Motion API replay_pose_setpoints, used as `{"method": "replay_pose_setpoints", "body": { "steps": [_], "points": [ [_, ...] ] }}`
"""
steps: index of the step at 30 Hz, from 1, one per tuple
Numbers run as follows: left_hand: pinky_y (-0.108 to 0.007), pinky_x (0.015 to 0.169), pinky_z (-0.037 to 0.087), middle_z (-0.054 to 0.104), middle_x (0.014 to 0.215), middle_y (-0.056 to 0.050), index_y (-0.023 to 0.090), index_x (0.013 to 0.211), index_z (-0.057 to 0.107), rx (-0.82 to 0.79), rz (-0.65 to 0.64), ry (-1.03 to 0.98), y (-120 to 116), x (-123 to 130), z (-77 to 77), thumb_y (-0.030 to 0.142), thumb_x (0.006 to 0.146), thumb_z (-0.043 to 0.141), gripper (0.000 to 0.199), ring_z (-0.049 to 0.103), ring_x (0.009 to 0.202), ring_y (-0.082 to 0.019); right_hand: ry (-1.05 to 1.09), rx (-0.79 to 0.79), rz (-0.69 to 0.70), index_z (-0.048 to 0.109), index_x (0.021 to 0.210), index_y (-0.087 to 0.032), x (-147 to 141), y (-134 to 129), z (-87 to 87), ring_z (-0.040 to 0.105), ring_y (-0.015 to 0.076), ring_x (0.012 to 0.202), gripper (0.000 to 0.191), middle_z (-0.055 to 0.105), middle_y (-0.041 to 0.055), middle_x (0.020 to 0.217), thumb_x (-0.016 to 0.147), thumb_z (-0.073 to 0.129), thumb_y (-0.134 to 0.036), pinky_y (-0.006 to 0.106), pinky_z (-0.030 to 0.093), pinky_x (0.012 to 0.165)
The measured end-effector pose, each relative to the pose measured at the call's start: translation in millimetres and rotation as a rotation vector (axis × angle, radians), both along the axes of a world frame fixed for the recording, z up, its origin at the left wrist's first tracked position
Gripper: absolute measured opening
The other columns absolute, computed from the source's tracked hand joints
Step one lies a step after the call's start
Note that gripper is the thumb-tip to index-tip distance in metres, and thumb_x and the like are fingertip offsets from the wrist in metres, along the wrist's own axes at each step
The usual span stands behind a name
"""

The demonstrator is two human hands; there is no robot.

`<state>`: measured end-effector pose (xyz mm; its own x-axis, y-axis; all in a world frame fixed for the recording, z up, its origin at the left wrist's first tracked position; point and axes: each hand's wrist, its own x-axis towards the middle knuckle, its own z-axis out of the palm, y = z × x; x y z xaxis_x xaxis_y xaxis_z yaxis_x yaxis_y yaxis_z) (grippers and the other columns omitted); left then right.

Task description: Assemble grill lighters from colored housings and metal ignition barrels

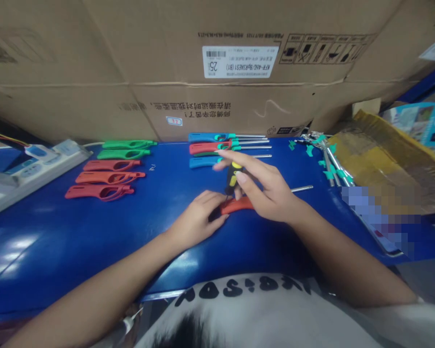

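Observation:
On the blue table, an orange-red lighter body (236, 205) lies in front of me, with a metal tube (302, 188) sticking out to its right. My left hand (199, 218) grips the body's left end between thumb and fingers. A black and yellow screwdriver (232, 180) stands nearly upright, its tip at that left end. Around its handle are the fingers of my right hand (266, 186), closed on it with some fingers raised. My right palm hides part of the body.
Green handles (125, 153) and red handles (107, 178) lie at the left, beside a white power strip (47, 166). Several lighters (208, 162) with tubes lie behind my hands. Metal tubes with green pieces (335, 164) and a taped cardboard box (387, 164) are at the right. Cardboard (130, 53) stands behind.

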<state>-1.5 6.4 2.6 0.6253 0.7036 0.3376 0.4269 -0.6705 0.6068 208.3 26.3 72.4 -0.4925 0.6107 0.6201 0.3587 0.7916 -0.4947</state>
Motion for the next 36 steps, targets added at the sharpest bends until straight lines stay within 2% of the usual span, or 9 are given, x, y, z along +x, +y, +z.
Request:
{"method": "replay_pose_setpoints", "body": {
  "steps": [2, 6, 12, 17, 22, 27, 31, 33, 36],
  "points": [
    [-0.040, 0.090, 0.053, 0.069, 0.106, -0.008, 0.017, 0.118, 0.059, 0.007, -0.001, -0.001, 0, 0, 0.3, 0.017, 0.093, 0.065, 0.026, 0.062, 0.099, -0.024, 0.018, -0.008, -0.010, 0.059, 0.136, -0.023, 0, 0, -0.5, 0.069, 0.0134, 0.085, 0.034, 0.073, 0.0054, 0.111, 0.104, 0.048, -0.031, 0.026, 0.058, 0.075],
    [-0.038, 0.087, 0.053, 0.068, 0.102, -0.007, 0.019, 0.113, 0.061, 0.018, -0.002, -0.008, 0, 0, 0.0, 0.019, 0.094, 0.063, 0.019, 0.062, 0.096, -0.022, -0.029, 0.345, -0.129, 0.071, 0.112, -0.020, 1, 1, -0.7, 0.065, 0.0127, 0.067, 0.029, 0.072, 0.0009, 0.082, 0.090, 0.073, -0.037, 0.025, 0.054, 0.069],
    [-0.041, 0.088, 0.053, 0.068, 0.102, -0.008, 0.018, 0.112, 0.061, -0.001, 0.000, -0.006, 0, 0, -0.7, 0.020, 0.094, 0.063, 0.018, 0.062, 0.098, -0.024, 0.014, -0.005, 0.104, 0.058, 0.138, -0.019, 0, -2, 7.4, 0.069, 0.0130, 0.097, 0.036, 0.073, 0.0062, 0.113, 0.104, 0.046, -0.022, 0.025, 0.055, 0.084],
    [-0.039, 0.086, 0.053, 0.067, 0.100, -0.007, 0.018, 0.111, 0.061, 0.013, 0.005, -0.013, 0, 0, -0.9, 0.020, 0.094, 0.064, 0.017, 0.061, 0.095, -0.023, -0.037, 0.303, -0.080, 0.070, 0.121, -0.021, 2, 0, 1.7, 0.067, 0.0140, 0.077, 0.033, 0.073, 0.0031, 0.092, 0.094, 0.067, -0.041, 0.025, 0.054, 0.073],
    [-0.041, 0.091, 0.053, 0.068, 0.106, -0.008, 0.019, 0.119, 0.060, -0.004, -0.010, -0.004, 1, 0, -1.0, 0.019, 0.094, 0.064, 0.025, 0.062, 0.101, -0.024, -0.028, -0.095, 0.053, 0.050, 0.146, -0.024, 1, -2, 4.5, 0.068, 0.0132, 0.087, 0.041, 0.068, 0.0075, 0.123, 0.106, 0.040, -0.029, 0.026, 0.057, 0.074],
    [-0.040, 0.088, 0.053, 0.068, 0.104, -0.007, 0.019, 0.118, 0.061, 0.008, -0.002, -0.015, 0, 0, -0.4, 0.019, 0.095, 0.063, 0.023, 0.061, 0.097, -0.023, -0.051, 0.197, -0.137, 0.069, 0.121, -0.023, -1, -1, 0.4, 0.066, 0.0156, 0.078, 0.034, 0.072, 0.0037, 0.092, 0.094, 0.067, -0.044, 0.027, 0.055, 0.075],
    [-0.041, 0.092, 0.052, 0.069, 0.108, -0.008, 0.018, 0.123, 0.059, -0.020, -0.009, -0.002, 0, 0, 2.1, 0.019, 0.094, 0.064, 0.030, 0.061, 0.102, -0.024, 0.031, -0.097, -0.026, 0.048, 0.147, -0.025, -5, -1, -1.4, 0.067, 0.0157, 0.090, 0.042, 0.068, 0.0086, 0.123, 0.106, 0.040, -0.028, 0.031, 0.057, 0.080],
    [-0.041, 0.092, 0.053, 0.070, 0.108, -0.008, 0.019, 0.123, 0.058, -0.014, -0.011, -0.004, 0, 0, 2.3, 0.018, 0.094, 0.064, 0.030, 0.062, 0.101, -0.024, 0.053, -0.130, -0.007, 0.051, 0.143, -0.024, -6, -1, -2.7, 0.066, 0.0135, 0.079, 0.039, 0.069, 0.0065, 0.116, 0.105, 0.045, -0.028, 0.028, 0.057, 0.074],
    [-0.040, 0.089, 0.053, 0.069, 0.104, -0.007, 0.019, 0.117, 0.061, -0.004, -0.004, -0.010, 0, 0, 1.5, 0.018, 0.095, 0.063, 0.022, 0.062, 0.098, -0.023, 0.008, 0.146, -0.104, 0.067, 0.121, -0.022, -5, 0, -5.0, 0.063, 0.0140, 0.072, 0.030, 0.069, 0.0033, 0.095, 0.094, 0.067, -0.036, 0.027, 0.054, 0.070]
  ]
}}
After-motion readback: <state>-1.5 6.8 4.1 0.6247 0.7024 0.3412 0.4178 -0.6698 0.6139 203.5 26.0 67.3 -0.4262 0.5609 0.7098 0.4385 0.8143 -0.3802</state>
